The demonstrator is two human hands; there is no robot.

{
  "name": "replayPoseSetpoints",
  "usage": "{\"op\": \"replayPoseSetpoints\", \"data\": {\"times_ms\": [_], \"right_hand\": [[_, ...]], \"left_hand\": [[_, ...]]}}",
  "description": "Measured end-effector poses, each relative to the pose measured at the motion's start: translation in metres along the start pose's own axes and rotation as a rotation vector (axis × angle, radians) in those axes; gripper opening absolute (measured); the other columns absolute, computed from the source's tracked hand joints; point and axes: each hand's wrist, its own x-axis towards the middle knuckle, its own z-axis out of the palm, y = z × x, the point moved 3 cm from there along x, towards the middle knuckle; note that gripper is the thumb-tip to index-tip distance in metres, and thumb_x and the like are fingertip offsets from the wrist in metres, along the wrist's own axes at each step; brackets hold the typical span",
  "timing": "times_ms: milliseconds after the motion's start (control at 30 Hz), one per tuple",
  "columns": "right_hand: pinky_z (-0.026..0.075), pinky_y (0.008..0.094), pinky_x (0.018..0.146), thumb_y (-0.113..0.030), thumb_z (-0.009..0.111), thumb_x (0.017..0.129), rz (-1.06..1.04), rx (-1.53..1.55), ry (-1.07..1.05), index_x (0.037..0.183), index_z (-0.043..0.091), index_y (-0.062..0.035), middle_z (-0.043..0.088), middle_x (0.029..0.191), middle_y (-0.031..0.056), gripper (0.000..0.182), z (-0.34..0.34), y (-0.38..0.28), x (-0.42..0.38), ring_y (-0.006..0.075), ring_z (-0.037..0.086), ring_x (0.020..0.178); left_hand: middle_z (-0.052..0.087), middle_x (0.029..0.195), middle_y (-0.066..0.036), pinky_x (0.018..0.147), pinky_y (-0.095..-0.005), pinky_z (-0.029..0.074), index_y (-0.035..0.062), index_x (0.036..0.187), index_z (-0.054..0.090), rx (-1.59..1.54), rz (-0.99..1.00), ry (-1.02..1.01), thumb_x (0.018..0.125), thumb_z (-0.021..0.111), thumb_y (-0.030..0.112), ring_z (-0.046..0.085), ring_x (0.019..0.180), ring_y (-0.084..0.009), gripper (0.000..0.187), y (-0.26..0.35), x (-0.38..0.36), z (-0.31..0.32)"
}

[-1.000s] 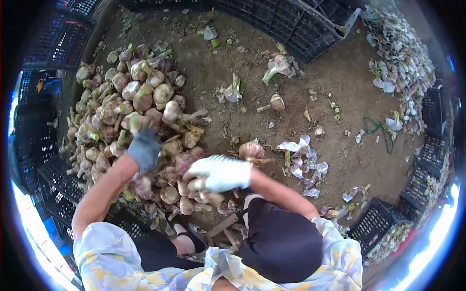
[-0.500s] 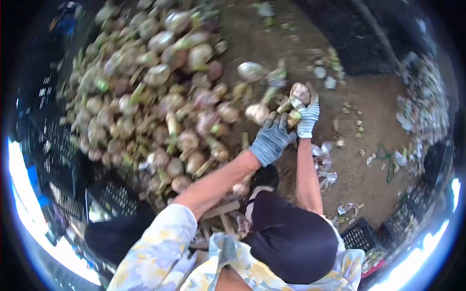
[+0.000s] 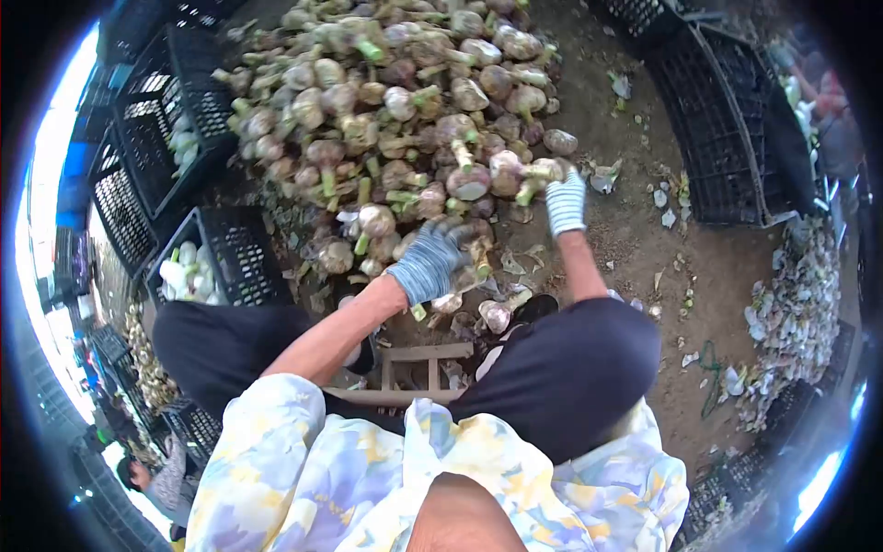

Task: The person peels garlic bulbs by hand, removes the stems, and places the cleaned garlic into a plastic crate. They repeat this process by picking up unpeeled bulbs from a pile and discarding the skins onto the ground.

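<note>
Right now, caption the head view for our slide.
Gloved left hand and right hand at the edge of a garlic heap, flanked by black crates.

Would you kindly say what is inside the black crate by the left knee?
White bulbs show inside the crate; they cover whatever lies beneath, and the left knee hides the near edge.

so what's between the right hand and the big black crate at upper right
In the head view, dirt floor strewn with pale scraps, likely garlic skin, lies between the right hand and the big black crate.
</note>
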Motion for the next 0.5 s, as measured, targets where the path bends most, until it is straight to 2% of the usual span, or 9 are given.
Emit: {"op": "replayPoseSetpoints", "data": {"times_ms": [33,67,100,167,233,333,400,467,500], "right_hand": [[0.046,0.0297,0.078,-0.011,0.052,0.084,-0.042,-0.007,-0.048,0.106,0.055,0.0040,0.061,0.096,0.0163,0.027,-0.011,-0.014,0.022,0.0194,0.057,0.084],[0.046,0.0294,0.079,-0.012,0.053,0.083,-0.080,-0.019,-0.096,0.106,0.055,0.0037,0.061,0.097,0.0162,0.028,-0.016,-0.027,0.034,0.0191,0.057,0.086],[0.046,0.0293,0.079,-0.012,0.054,0.082,-0.126,-0.089,-0.138,0.106,0.055,0.0028,0.062,0.097,0.0147,0.029,-0.019,-0.087,0.016,0.0188,0.058,0.086],[0.048,0.0287,0.076,-0.010,0.057,0.079,-0.379,-0.291,-0.291,0.112,0.053,0.0003,0.062,0.096,0.0108,0.034,-0.017,-0.237,-0.022,0.0171,0.059,0.084],[0.049,0.0268,0.073,-0.009,0.059,0.078,-0.685,-0.502,-0.517,0.116,0.051,-0.0025,0.061,0.096,0.0080,0.039,0.002,-0.336,-0.070,0.0149,0.059,0.083],[0.050,0.0277,0.073,-0.011,0.059,0.078,-0.894,-0.813,-0.852,0.115,0.053,-0.0066,0.062,0.097,0.0079,0.038,0.052,-0.426,-0.161,0.0135,0.059,0.083],[0.052,0.0249,0.062,-0.017,0.063,0.076,-0.611,-0.941,-0.989,0.112,0.055,-0.0087,0.063,0.091,0.0064,0.037,0.080,-0.422,-0.181,0.0121,0.060,0.073],[0.052,0.0235,0.055,-0.019,0.063,0.076,-1.455,-0.938,-1.212,0.106,0.057,-0.0078,0.064,0.089,0.0069,0.033,0.096,-0.354,-0.160,0.0111,0.061,0.067],[0.051,0.0275,0.051,-0.016,0.062,0.074,-0.752,-1.046,-1.155,0.097,0.059,-0.0080,0.063,0.079,0.0088,0.025,0.095,-0.315,-0.152,0.0146,0.059,0.060]], "left_hand": [[0.056,0.108,-0.012,0.084,-0.0430,0.042,0.0106,0.082,0.066,-0.034,-0.045,0.121,0.066,0.063,0.020,0.052,0.100,-0.0339,0.018,-0.003,-0.010,-0.026],[0.061,0.096,-0.013,0.082,-0.0426,0.043,0.0095,0.083,0.066,-0.014,-0.363,0.015,0.070,0.063,0.019,0.056,0.091,-0.0335,0.017,-0.003,-0.018,-0.054],[0.063,0.090,-0.012,0.077,-0.0399,0.046,0.0069,0.085,0.065,-0.188,-0.358,0.402,0.075,0.062,0.021,0.059,0.085,-0.0287,0.018,-0.017,-0.038,-0.072],[0.063,0.084,-0.005,0.068,-0.0364,0.050,0.0051,0.088,0.063,-1.345,-0.924,0.806,0.080,0.061,0.024,0.060,0.078,-0.0199,0.020,-0.030,-0.076,-0.100],[0.063,0.080,-0.007,0.068,-0.0377,0.051,0.0067,0.085,0.062,-2.062,-0.688,0.885,0.081,0.056,0.023,0.060,0.074,-0.0203,0.018,-0.041,-0.097,-0.118],[0.064,0.074,-0.008,0.065,-0.0370,0.051,0.0066,0.081,0.062,-1.767,-0.766,0.893,0.079,0.058,0.021,0.061,0.067,-0.0205,0.015,-0.015,-0.115,-0.148],[0.062,0.067,-0.009,0.063,-0.0388,0.052,0.0073,0.076,0.061,-1.885,-0.780,0.745,0.077,0.061,0.020,0.059,0.057,-0.0228,0.013,0.019,-0.121,-0.133],[0.061,0.066,-0.009,0.064,-0.0420,0.052,0.0062,0.076,0.060,-2.358,-0.777,0.580,0.078,0.059,0.020,0.059,0.058,-0.0255,0.014,0.041,-0.129,-0.095],[0.061,0.067,-0.009,0.065,-0.0434,0.052,0.0057,0.076,0.060,-2.459,-0.916,0.539,0.078,0.059,0.020,0.059,0.059,-0.0268,0.015,0.038,-0.137,-0.074]]}}
